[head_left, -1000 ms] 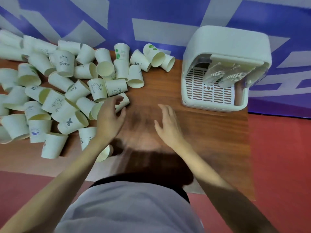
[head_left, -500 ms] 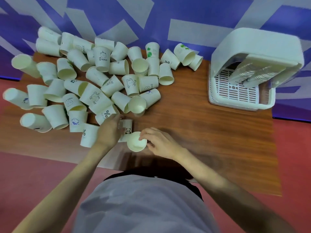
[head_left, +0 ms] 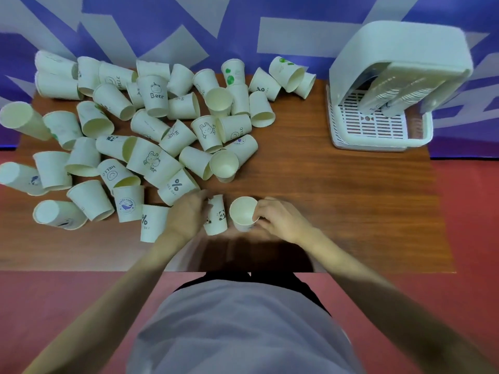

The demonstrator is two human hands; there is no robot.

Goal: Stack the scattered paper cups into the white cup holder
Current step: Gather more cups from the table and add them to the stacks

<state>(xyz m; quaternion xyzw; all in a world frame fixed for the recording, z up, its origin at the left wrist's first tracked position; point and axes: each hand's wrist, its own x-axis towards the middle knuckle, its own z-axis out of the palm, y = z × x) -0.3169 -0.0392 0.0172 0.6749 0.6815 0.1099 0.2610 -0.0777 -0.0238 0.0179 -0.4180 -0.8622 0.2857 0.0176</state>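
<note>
White cup holder [head_left: 399, 49] contains some stacks, dozens of paper cups [head_left: 151, 136] remain scattered; left hand [head_left: 186, 217] grips panda cup [head_left: 216, 217], right hand [head_left: 280, 220] pinches open cup [head_left: 243, 211].

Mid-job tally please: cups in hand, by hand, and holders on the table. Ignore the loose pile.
Panda cup in left hand: 1
Upturned cup in right hand: 1
White cup holder: 1
Total: 3
</note>
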